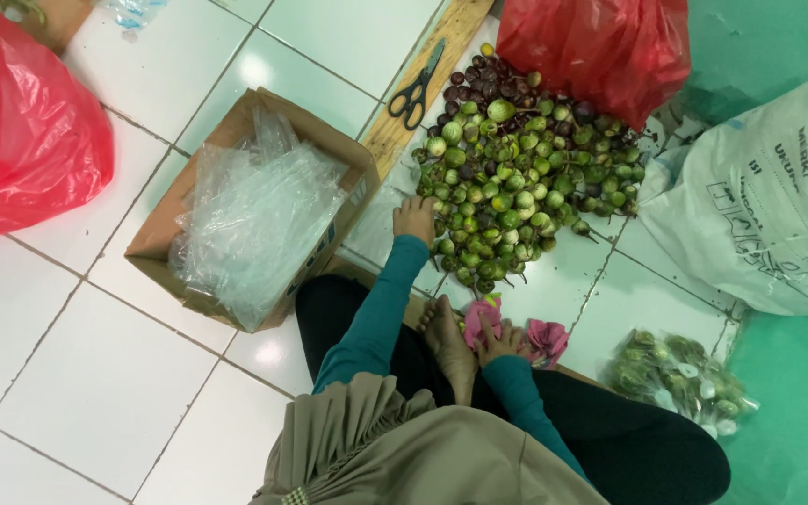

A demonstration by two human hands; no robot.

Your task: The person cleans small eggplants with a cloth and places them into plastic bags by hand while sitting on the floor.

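The left hand [414,218] rests palm-down and loosely open at the near edge of the heap of small round eggplants [514,178], fingertips touching the closest ones but gripping none. The right hand [497,340] presses flat, fingers spread, on a pink cloth [526,334] just beside the bare foot [448,341]. Each eggplant looks light, firm and smooth-skinned, likely to roll, so pinching around the body or by the stem seems safest.

round eggplants [516,178] | green and purple, heaped on floor | pink cloth [483,318] | crumpled

red bag [21,131] cut off left, white sack [769,196] perhaps half shown
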